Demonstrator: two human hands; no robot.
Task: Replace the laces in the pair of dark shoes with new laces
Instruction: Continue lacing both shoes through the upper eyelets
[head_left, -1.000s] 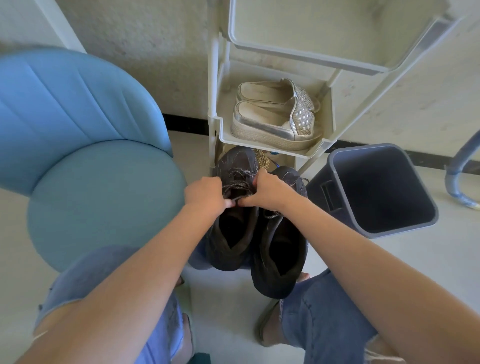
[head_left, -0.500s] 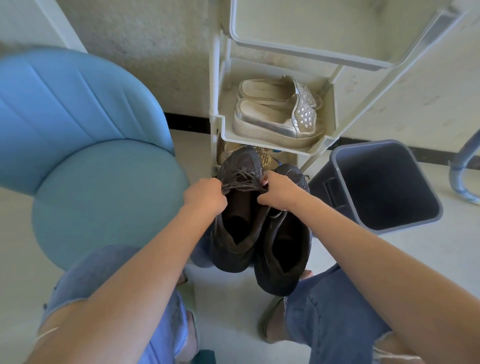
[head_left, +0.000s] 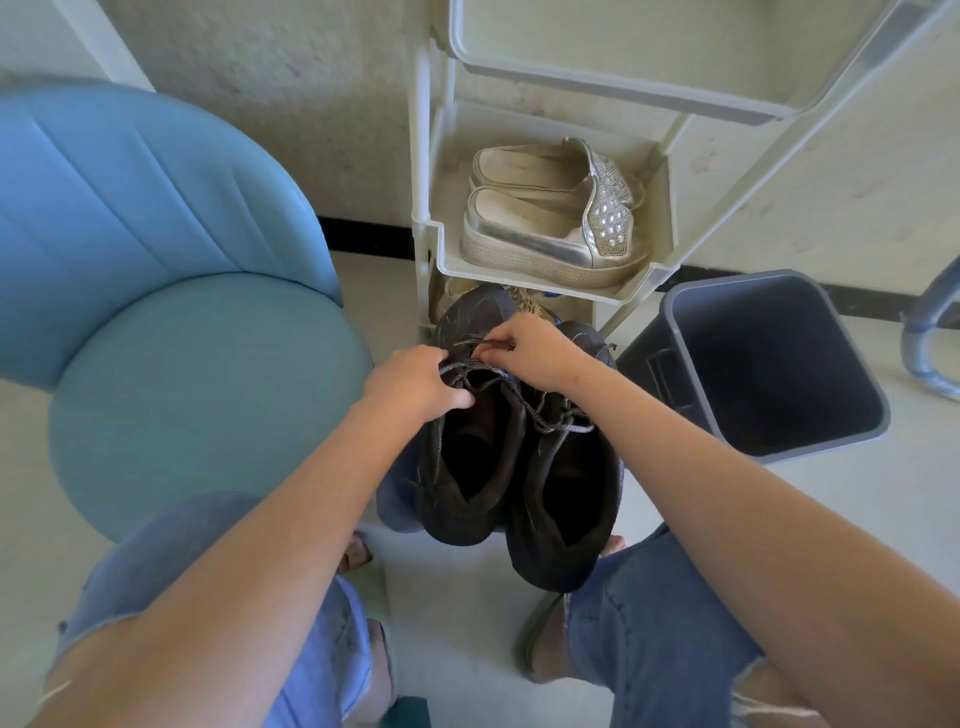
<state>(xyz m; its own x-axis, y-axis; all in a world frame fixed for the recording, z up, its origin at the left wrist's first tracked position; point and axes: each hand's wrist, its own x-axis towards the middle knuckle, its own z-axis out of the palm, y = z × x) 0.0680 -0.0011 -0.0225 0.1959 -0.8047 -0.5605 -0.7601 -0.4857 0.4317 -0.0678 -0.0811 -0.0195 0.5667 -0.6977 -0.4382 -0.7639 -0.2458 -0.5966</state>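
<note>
Dark shoes: I see the left shoe and the right shoe side by side between the person's knees, toes towards the shoe rack.
Lace: the grey lace lies loose, running from under the left fingers across onto the right shoe. Its brown-tipped end pokes out over the left shoe's toe.
Left hand: fingers curled round the lace at the left shoe's upper eyelets, thumb at the edge of the opening.
Right hand: fingers pinching the lace just behind its brown tip.
Nearby: silver slip-ons on the rack shelf, grey bin on the right, blue chair on the left.
</note>
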